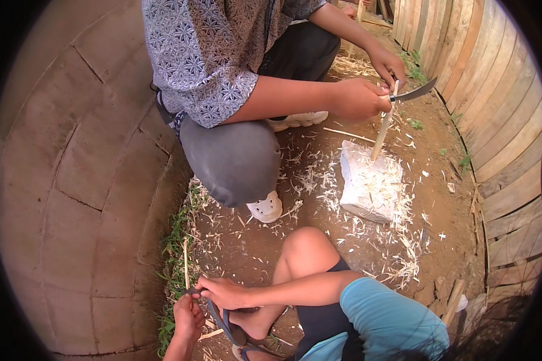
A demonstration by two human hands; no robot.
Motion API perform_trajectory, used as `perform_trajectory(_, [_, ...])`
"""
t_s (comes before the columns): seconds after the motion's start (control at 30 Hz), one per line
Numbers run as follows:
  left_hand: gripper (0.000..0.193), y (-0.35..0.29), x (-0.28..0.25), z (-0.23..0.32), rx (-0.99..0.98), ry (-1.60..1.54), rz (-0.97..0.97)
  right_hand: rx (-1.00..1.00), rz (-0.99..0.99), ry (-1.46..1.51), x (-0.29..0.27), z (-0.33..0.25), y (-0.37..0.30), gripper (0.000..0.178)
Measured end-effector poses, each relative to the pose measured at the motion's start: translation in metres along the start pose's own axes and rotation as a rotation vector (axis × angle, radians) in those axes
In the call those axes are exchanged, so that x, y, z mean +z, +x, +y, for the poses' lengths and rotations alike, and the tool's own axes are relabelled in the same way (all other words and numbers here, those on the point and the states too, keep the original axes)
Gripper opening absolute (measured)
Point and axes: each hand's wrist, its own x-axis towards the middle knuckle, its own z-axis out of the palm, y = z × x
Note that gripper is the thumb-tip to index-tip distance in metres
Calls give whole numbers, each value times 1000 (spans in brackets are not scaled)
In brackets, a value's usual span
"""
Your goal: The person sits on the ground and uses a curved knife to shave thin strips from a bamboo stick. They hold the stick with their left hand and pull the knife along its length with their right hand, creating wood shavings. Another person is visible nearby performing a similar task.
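Note:
At the lower left, my left hand (188,317) is closed around the lower part of a thin pale wooden stick (186,265), which stands roughly upright. Just above it, my right hand (223,293) grips a small knife whose dark blade (190,291) lies across the stick. My fingers hide the knife's handle. My right arm comes in from a turquoise sleeve and passes over my bent leg. Below the right hand is my foot (253,323) in a dark flip-flop.
Across from me a person in a patterned shirt (205,66) squats, holding a curved knife (418,90) against a pale stick (382,132) set on a white block (370,198). Shavings litter the dirt. A block wall (78,180) stands left, a plank fence (500,108) right.

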Motion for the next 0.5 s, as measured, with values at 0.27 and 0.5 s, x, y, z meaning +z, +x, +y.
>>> perform_trajectory(0.27, [14,-1,16,-1,104,124,66,-280,10,-305,1,6,6,20])
perform_trajectory(0.5, [16,-1,22,1,213,96,49,-423,151,-348,-2,-5,14,19])
